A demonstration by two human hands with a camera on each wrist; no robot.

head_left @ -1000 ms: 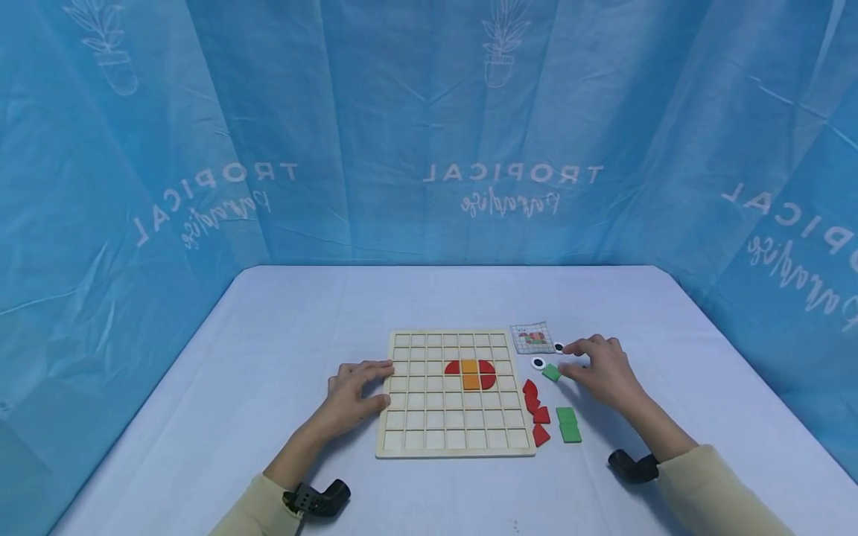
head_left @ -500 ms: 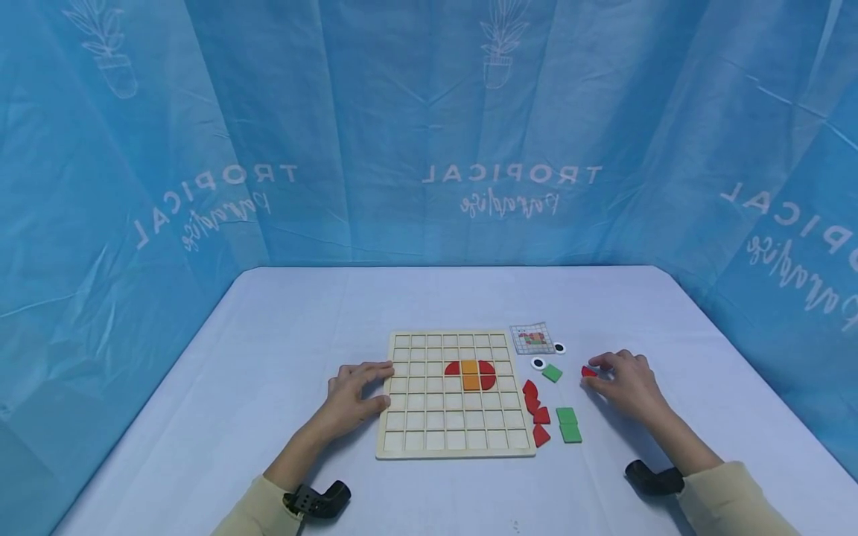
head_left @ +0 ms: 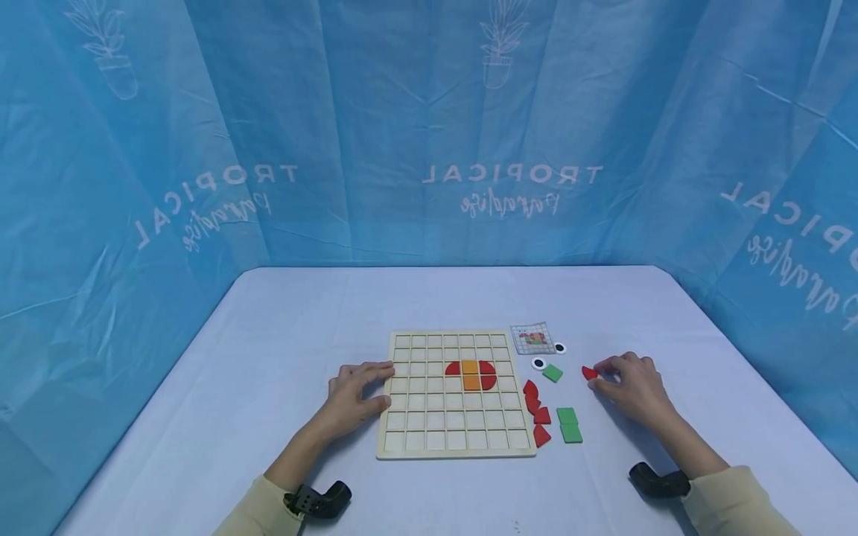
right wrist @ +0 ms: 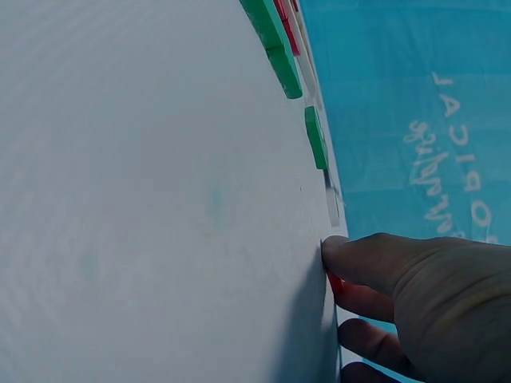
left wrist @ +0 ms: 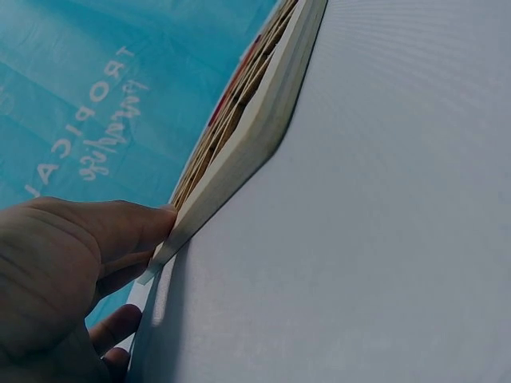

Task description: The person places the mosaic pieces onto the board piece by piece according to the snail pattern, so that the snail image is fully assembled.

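A wooden grid board (head_left: 409, 417) lies on the white table, with red and orange pieces (head_left: 471, 374) set in its middle cells. My left hand (head_left: 355, 393) rests against the board's left edge (left wrist: 239, 152), fingers on the frame. My right hand (head_left: 630, 387) lies on the table to the right of the board and pinches a small red piece (head_left: 589, 373) at its fingertips (right wrist: 339, 251); the red piece (right wrist: 336, 283) shows under the fingers in the right wrist view.
Loose red pieces (head_left: 538, 413) and two green squares (head_left: 568, 424) lie by the board's right edge. Another green square (head_left: 553, 373), two black-and-white eye discs (head_left: 538, 363) and a small pattern card (head_left: 532, 338) sit further back. Blue curtains surround the table.
My right hand drew back to the right from the eye discs and green square, and it now holds a small red piece. The left hand has not moved.
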